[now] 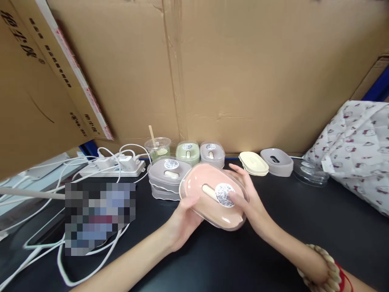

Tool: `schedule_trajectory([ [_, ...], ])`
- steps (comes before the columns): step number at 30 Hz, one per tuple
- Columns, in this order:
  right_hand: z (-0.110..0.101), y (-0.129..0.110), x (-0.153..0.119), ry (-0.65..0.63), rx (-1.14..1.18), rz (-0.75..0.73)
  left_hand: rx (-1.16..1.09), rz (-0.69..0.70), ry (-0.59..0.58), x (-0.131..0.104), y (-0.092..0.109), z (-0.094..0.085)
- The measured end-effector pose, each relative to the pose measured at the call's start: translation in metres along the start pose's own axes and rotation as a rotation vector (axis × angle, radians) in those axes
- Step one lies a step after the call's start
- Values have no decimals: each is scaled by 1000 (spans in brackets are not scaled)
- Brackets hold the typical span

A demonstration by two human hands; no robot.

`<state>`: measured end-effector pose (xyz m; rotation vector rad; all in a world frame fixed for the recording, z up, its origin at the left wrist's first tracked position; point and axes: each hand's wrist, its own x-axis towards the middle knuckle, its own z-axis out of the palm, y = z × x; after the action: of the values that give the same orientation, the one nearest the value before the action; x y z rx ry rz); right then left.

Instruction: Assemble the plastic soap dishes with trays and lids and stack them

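Note:
A pink oval box (197, 174) with a clear plastic cover is held up, tilted, over the black table. It carries a round printed sticker (225, 195) and a cream oblong piece in its middle. My left hand (185, 223) grips its lower left edge, thumb on top. Around the right end closes my right hand (247, 198), its thumb against the sticker. Just behind the left end stand stacked grey-mauve boxes (164, 178) with clear covers. Farther back are a green box (187, 152) and another grey-mauve box (212, 153).
Pale yellow oval pieces (253, 163), an uncovered grey box (276, 162) and clear plastic covers (311, 172) lie back right, beside a patterned cloth bag (355, 150). At left are a drink cup (158, 148), a power strip (112, 168) and white cables. Cardboard (212, 81) stands behind.

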<state>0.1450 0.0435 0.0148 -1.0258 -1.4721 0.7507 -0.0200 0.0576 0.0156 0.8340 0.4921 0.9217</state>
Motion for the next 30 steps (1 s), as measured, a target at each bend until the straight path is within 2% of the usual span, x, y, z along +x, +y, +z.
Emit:
schedule_trajectory([
  [2, 1, -1, 3, -62, 92, 133, 74, 57, -14, -1, 1, 1],
  [4, -1, -3, 6, -85, 142, 182, 142, 129, 25, -1, 5, 1],
  [7, -11, -7, 12, 51, 152, 116, 223, 275, 70, 2, 12, 2],
  [9, -19, -8, 17, 109, 114, 71, 284, 304, 30, 5, 17, 2],
  [12, -26, -6, 23, 93, 58, 85, 373, 224, 49, 8, 20, 3],
  [15, -27, -2, 24, 28, 41, 68, 346, 167, 112, 9, 17, 4],
  [19, -28, -1, 22, -81, -83, -130, 252, 161, 84, 8, 16, 6],
  [21, -31, -1, 25, -26, -171, -185, 263, 98, -6, 7, 15, 6],
  [24, -36, 4, 32, 107, -210, -80, 371, 31, -90, 5, 10, 4],
  [27, -40, 12, 39, 146, -206, 91, 661, 171, -7, 2, 1, 0],
  [30, -38, 20, 39, 47, -186, 173, 1050, 477, -11, 0, -7, -5],
])
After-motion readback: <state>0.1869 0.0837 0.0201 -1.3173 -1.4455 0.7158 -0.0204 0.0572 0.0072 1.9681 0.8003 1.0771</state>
